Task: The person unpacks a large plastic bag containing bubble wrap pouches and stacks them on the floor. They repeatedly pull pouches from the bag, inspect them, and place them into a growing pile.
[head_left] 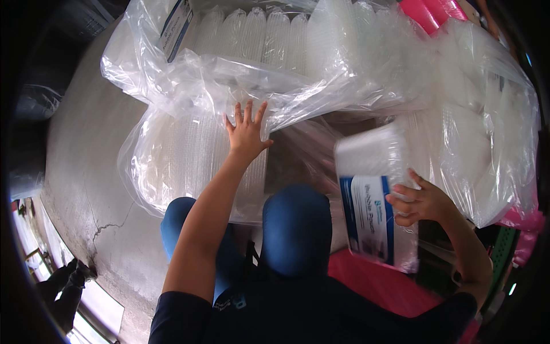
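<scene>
In my right hand is a clear pack of bubble-wrap pouches with a blue and white label, gripped by its right edge. The pack stands tilted beside my right knee. My left hand has its fingers spread and rests on a large clear plastic bag. Under that hand, a row of bubble-wrap packs stands tightly side by side inside the plastic. Behind it, another row of packs shows through the loose film.
More bagged bubble-wrap packs are piled at the right. Pink material lies at the far right, and a red surface is by my right leg. Cracked concrete floor extends on the left. Another person's dark-clad legs show at lower left.
</scene>
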{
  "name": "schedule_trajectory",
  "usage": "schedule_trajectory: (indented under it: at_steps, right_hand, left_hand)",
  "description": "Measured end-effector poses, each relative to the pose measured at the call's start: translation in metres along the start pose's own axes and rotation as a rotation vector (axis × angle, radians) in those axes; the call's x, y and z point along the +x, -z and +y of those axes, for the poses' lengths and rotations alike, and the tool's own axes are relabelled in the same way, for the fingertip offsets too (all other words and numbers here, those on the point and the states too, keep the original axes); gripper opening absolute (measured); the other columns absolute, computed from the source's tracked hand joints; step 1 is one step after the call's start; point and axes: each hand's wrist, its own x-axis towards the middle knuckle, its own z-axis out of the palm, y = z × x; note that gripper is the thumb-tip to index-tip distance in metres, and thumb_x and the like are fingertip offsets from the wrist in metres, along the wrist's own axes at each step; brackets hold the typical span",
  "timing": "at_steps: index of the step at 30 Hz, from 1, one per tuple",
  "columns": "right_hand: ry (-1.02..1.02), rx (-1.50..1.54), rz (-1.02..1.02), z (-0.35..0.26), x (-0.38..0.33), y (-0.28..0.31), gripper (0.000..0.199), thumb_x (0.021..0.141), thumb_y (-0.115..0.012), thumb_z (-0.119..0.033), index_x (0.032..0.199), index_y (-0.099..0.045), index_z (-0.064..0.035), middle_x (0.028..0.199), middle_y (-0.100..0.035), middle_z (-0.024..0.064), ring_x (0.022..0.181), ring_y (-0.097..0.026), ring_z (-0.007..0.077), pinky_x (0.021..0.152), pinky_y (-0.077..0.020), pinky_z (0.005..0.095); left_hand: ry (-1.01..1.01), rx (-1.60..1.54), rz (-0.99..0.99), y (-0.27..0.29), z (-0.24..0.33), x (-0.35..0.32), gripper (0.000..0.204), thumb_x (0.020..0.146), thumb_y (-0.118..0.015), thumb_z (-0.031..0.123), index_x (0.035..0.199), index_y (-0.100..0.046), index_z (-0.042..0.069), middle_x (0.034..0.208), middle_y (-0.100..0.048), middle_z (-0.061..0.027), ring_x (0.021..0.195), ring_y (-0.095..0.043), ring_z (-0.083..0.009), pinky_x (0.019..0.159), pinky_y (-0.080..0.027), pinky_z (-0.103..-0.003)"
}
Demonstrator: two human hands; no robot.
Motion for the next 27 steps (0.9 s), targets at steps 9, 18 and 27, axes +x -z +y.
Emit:
schedule_trajectory:
  at_steps: [9, 18, 27]
  right_hand:
    - [0.235, -0.066, 0.175, 0.061, 0.148, -0.183, 0.022, 0.082, -0.054, -0.024, 0.103, -0.048, -0.0296, 0.131, -0.043, -0.0055, 0.132, -0.030, 0.0201, 0.107, -0.0277, 0.0487]
    - [-0.195, 0.075, 0.290, 0.028, 0.223, -0.260, 0.031, 0.087, -0.045, -0.015, 0.110, -0.052, -0.0350, 0.132, -0.042, -0.0070, 0.134, -0.026, 0.0189, 0.106, -0.0244, 0.0589]
    - [-0.427, 0.083, 0.239, 0.015, 0.241, -0.242, 0.036, 0.090, -0.045, -0.021, 0.121, -0.047, -0.0382, 0.144, -0.028, -0.0082, 0.136, -0.020, 0.0188, 0.109, -0.0273, 0.0483]
  left_hand:
    - [-0.087, -0.172, 0.235, 0.016, 0.013, 0.000, 0.075, 0.072, -0.072, 0.035, 0.136, -0.035, 0.020, 0.135, -0.039, -0.0078, 0.129, -0.032, -0.0283, 0.103, -0.023, -0.054]
    - [-0.183, 0.057, 0.759, 0.200, -0.110, 0.108, 0.030, 0.081, -0.061, 0.015, 0.107, -0.059, 0.002, 0.106, -0.060, -0.0194, 0.097, -0.059, -0.0334, 0.087, -0.047, -0.038]
    - [0.647, 0.255, 0.358, 0.215, -0.162, 0.119, 0.079, 0.060, -0.081, 0.030, 0.126, -0.045, 0.005, 0.124, -0.047, -0.0179, 0.118, -0.042, -0.0371, 0.097, -0.039, -0.041]
